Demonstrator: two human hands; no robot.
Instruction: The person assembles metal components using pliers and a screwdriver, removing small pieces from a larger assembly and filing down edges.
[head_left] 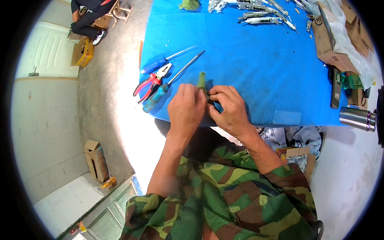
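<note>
Close to the table's near edge, both hands work at a small olive-green piece (202, 80) that looks like soft cloth or netting. Its narrow end sticks up beyond the fingers; the rest is mostly hidden. My left hand (187, 105) is closed on its left side, fingers curled. From the other side, my right hand (230, 109) pinches at its lower part, where something small and dark shows between the fingertips. Left of the hands lie a teal-handled screwdriver (156, 98), red-handled pliers (149, 86) and a blue-handled screwdriver (154, 66).
A blue cloth (264, 68) covers the table. Several slim wrapped tubes (262, 20) and another green piece (189, 5) lie at the far side. A cardboard box (325, 40), a phone (336, 90) and a steel flask (357, 119) are at right. A person (90, 20) sits far left.
</note>
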